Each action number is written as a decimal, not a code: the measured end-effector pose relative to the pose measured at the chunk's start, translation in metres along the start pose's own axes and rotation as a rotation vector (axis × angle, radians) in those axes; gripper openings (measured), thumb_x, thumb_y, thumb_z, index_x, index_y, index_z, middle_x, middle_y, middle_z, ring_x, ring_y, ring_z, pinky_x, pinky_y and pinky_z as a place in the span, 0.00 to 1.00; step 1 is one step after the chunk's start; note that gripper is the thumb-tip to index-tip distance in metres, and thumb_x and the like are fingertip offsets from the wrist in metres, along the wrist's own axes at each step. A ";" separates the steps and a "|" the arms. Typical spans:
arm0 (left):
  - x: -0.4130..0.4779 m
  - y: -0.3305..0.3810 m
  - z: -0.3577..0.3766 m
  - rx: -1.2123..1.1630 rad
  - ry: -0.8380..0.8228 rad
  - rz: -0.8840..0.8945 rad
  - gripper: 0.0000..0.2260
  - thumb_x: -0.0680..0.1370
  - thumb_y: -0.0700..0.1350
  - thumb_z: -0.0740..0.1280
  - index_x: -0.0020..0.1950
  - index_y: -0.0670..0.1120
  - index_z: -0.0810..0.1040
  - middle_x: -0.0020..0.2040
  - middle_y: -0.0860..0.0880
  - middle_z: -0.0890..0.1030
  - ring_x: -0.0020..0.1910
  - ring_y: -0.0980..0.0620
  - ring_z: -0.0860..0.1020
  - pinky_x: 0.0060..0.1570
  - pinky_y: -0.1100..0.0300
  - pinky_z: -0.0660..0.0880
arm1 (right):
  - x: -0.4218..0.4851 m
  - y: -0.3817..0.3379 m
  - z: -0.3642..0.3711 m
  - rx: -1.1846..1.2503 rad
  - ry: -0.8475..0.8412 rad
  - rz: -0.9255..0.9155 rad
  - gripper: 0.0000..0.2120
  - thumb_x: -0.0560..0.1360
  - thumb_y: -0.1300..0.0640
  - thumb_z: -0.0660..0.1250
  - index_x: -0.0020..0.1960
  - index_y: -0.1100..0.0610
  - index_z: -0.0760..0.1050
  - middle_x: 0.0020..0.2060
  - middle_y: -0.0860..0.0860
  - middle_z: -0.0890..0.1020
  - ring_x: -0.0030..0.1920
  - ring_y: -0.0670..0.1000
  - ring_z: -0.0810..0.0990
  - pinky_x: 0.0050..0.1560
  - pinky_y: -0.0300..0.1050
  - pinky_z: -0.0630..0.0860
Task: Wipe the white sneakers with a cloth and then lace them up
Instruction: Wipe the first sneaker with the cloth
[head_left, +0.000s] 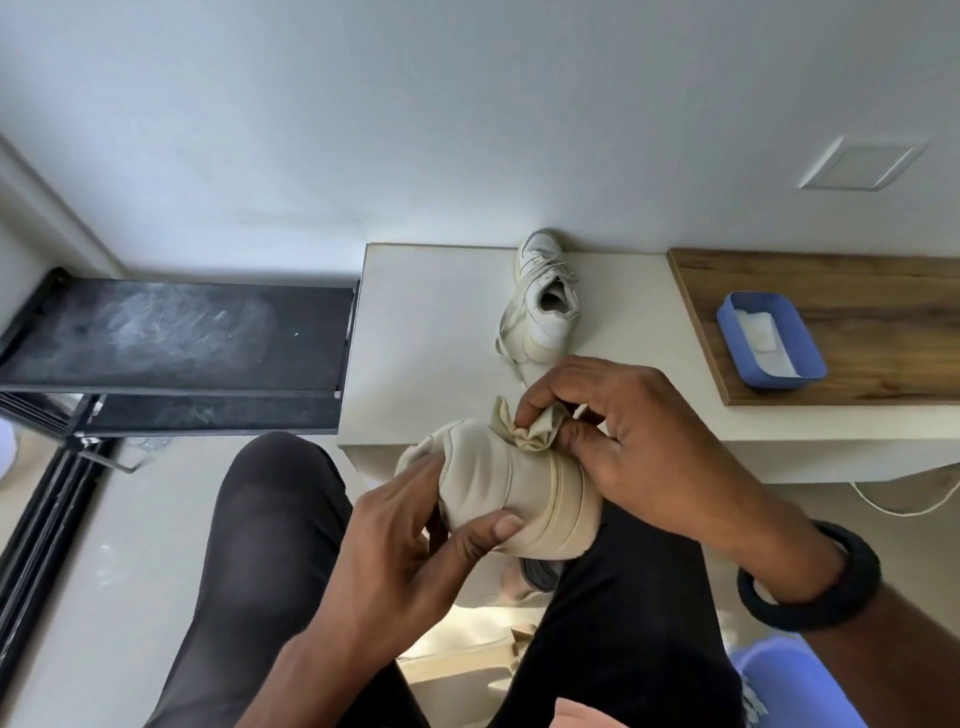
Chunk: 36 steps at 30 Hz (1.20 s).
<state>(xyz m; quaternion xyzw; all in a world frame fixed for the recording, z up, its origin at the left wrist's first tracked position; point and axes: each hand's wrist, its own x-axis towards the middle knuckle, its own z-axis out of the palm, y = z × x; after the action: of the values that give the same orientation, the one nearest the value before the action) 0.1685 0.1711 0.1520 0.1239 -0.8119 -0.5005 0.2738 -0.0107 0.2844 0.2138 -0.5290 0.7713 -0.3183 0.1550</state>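
Stretching along the pale wall, a long white table top (431, 322) is leaving a wide bare patch between its left edge and the far shoe. A black metal rack shelf (182, 332) is butting against that left edge, and a brown wood-grain board (857, 291) is covering the table's right end. The person's dark-trousered legs (260, 545) are filling the foreground, knees just short of the table's near edge. Over the gap between the thighs, one cream-white sneaker (498, 483) is being held sideways, crossing the near edge in view. The left hand (395, 545) is gripping it, thumb pressing the side and fingers curling underneath. The right hand (639, 431), wearing a black ring bracelet (810, 577), is pinching a bunched beige cloth (530, 431) against the shoe's top. The second white sneaker (545, 301) is standing by the wall, well apart, its loose laces (511, 358) trailing toward the hands. A small blue plastic tray (779, 382) is sitting on the board.
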 end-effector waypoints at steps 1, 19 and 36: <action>0.001 -0.001 0.000 -0.004 0.003 0.014 0.17 0.79 0.58 0.68 0.45 0.43 0.80 0.40 0.55 0.79 0.37 0.53 0.78 0.32 0.63 0.73 | 0.001 0.000 -0.004 0.002 -0.036 0.008 0.12 0.75 0.65 0.71 0.52 0.49 0.83 0.48 0.40 0.83 0.50 0.41 0.81 0.49 0.33 0.75; 0.009 0.016 -0.007 -0.281 0.362 -0.146 0.06 0.78 0.51 0.69 0.41 0.57 0.80 0.32 0.60 0.80 0.30 0.62 0.78 0.32 0.69 0.73 | -0.024 -0.043 0.018 -0.338 0.212 -0.433 0.08 0.81 0.61 0.66 0.54 0.62 0.85 0.45 0.53 0.82 0.44 0.52 0.78 0.43 0.47 0.81; 0.005 0.032 -0.007 -0.317 0.355 -0.149 0.11 0.74 0.66 0.69 0.50 0.61 0.83 0.36 0.57 0.83 0.34 0.61 0.81 0.34 0.68 0.76 | 0.013 -0.027 -0.023 -0.055 0.215 -0.324 0.12 0.76 0.70 0.69 0.49 0.56 0.87 0.46 0.48 0.84 0.49 0.45 0.83 0.47 0.39 0.80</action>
<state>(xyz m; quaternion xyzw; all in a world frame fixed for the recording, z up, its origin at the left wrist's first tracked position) 0.1711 0.1784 0.1838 0.2246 -0.6510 -0.6108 0.3907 -0.0089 0.2738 0.2498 -0.6131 0.6966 -0.3728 0.0039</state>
